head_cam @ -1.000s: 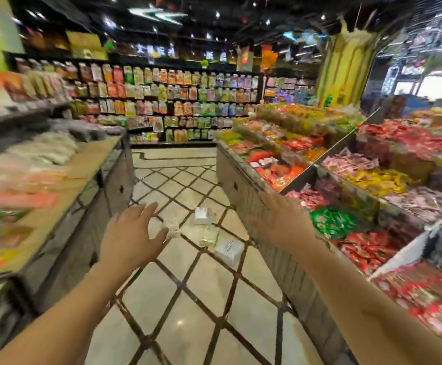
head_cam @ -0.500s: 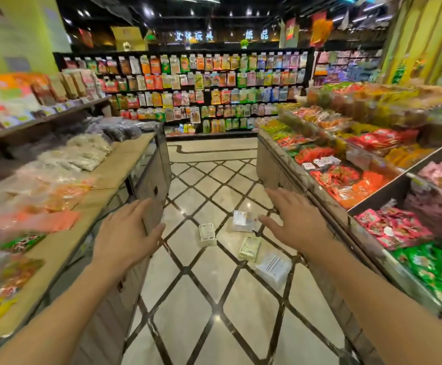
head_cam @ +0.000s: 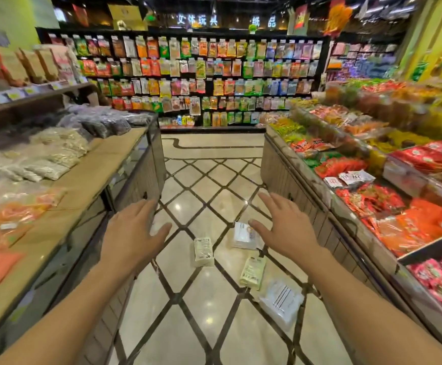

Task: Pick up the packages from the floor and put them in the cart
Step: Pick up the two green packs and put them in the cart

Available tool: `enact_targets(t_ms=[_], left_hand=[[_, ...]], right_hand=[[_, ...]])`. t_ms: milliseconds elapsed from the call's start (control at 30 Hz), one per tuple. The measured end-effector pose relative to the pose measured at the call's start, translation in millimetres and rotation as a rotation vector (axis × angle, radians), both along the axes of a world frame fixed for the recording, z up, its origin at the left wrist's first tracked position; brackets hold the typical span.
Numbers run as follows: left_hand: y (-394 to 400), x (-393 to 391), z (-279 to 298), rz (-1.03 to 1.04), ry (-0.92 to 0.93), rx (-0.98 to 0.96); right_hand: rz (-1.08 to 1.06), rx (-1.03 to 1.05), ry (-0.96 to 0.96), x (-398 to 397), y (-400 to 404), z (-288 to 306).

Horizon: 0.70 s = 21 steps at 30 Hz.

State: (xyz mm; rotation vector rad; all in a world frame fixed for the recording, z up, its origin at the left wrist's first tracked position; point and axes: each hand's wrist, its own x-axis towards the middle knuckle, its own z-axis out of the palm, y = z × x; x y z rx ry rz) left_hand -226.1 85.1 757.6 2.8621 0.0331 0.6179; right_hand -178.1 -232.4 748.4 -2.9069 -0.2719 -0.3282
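Observation:
Several packages lie on the tiled aisle floor ahead of me: a pale white packet (head_cam: 203,252), a white packet with a coloured label (head_cam: 244,235), a light green packet (head_cam: 252,272) and a clear bag with a barcode (head_cam: 280,301) nearest to me. My left hand (head_cam: 133,230) is stretched out in front, palm down, fingers straight, holding nothing. My right hand (head_cam: 285,225) is held out the same way, its thumb overlapping the labelled white packet in the view. Both hands are above the floor, apart from the packages. No cart is in view.
A wooden display counter (head_cam: 101,167) with bagged goods runs along the left. A bin stand (head_cam: 319,196) full of red, orange and green snack packets runs along the right. A wall of hanging packets (head_cam: 201,83) closes the aisle at the far end.
The view has swung left and come nearer the packages, which now lie lower and closer. Both hands stay outstretched with nothing in them.

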Motion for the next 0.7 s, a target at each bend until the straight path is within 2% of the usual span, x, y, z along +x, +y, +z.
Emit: enact_targets(t_ms=[167, 433, 700], left_hand=[[4, 145, -13, -0.043, 0.047, -0.048], [-15, 320, -30, -0.133, 0.115, -0.083], [-36, 501, -93, -0.149, 0.248, -0.040]], right_hand=[[-0.050, -0.005, 0.047, 116, 0, -3], [-0.140, 0.021, 0.114, 270, -15, -24], [-0.154, 0.035, 0.220, 437, -29, -107]])
